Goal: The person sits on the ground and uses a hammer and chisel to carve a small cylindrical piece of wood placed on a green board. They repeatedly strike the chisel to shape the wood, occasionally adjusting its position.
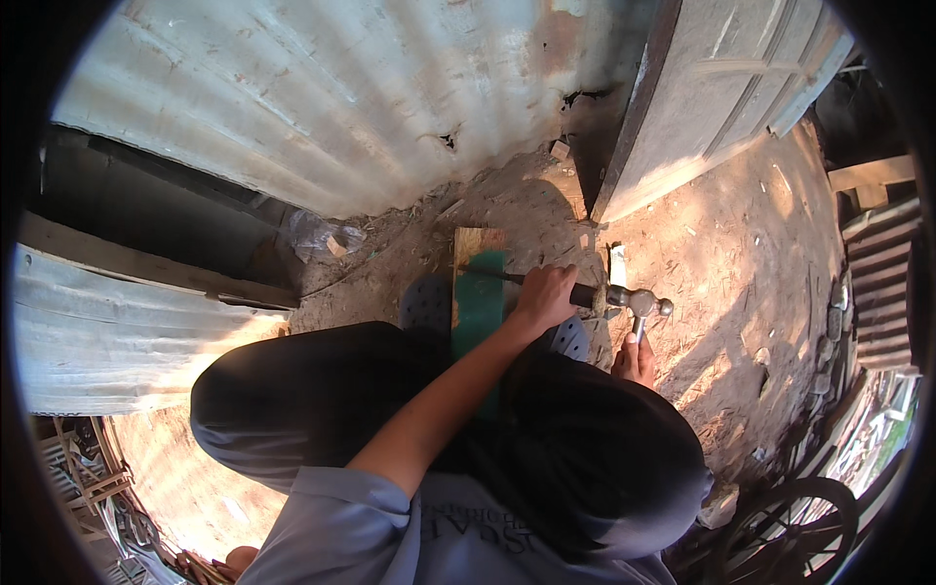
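Observation:
My left hand (546,295) is wrapped round the dark handle of a chisel (492,272). Its long thin shaft points left, and the tip meets a wooden board (477,307) with green paint and a bare, yellowish far end. That board lies lengthwise between my legs, its near part in shadow. In my right hand (636,361) is the handle of a ball-peen hammer (634,300). The hammer's metal head is close against the butt of the chisel handle; whether they touch I cannot tell.
My dotted grey shoes (425,302) flank the board on a dirt floor (721,292). Beyond stands a corrugated metal wall (322,107), with a leaning door panel (697,107) to its right. A spoked wheel (785,536) is at the lower right. A white scrap (616,263) lies past the hammer.

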Available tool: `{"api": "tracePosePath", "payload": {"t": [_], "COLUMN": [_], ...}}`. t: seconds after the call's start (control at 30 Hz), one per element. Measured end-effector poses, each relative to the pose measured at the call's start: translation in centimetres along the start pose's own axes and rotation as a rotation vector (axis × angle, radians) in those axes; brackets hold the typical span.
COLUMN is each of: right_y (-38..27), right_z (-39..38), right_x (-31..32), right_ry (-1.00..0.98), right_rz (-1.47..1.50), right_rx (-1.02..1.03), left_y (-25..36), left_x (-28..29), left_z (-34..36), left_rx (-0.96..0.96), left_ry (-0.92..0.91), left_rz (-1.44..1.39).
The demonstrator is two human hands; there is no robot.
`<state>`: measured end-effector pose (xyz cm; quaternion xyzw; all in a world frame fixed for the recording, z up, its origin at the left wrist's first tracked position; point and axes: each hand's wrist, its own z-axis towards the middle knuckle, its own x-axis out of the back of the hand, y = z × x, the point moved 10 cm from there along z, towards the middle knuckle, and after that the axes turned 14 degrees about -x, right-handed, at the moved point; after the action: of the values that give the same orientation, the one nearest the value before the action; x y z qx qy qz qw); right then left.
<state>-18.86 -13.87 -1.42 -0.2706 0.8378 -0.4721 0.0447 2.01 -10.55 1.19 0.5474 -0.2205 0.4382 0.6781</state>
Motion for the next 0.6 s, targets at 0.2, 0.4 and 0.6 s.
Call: {"api": "tracePosePath", "payload": {"t": [0.2, 0.4, 0.6], "right_y": [-2.7, -0.2, -1.4], "right_z": [-1.4, 0.0, -0.8], "right_x": [2.9, 0.3, 1.9], "right_ry": [0.133, -0.047, 0.007], "right_rz": [0.418, 0.027, 0.19], "right_rx": [-0.083, -0.028, -0.104], "left_y": [-0.8, -1.4, -1.1], "left_x": [0.9, 0.0, -1.4], "left_z": [-0.3, -0.1, -0.5], "left_rx": [0.006, 0.034, -0.002], "left_ry": [0.063, -0.063, -0.386], "left_rz": [0.033, 0.029, -0.022]}}
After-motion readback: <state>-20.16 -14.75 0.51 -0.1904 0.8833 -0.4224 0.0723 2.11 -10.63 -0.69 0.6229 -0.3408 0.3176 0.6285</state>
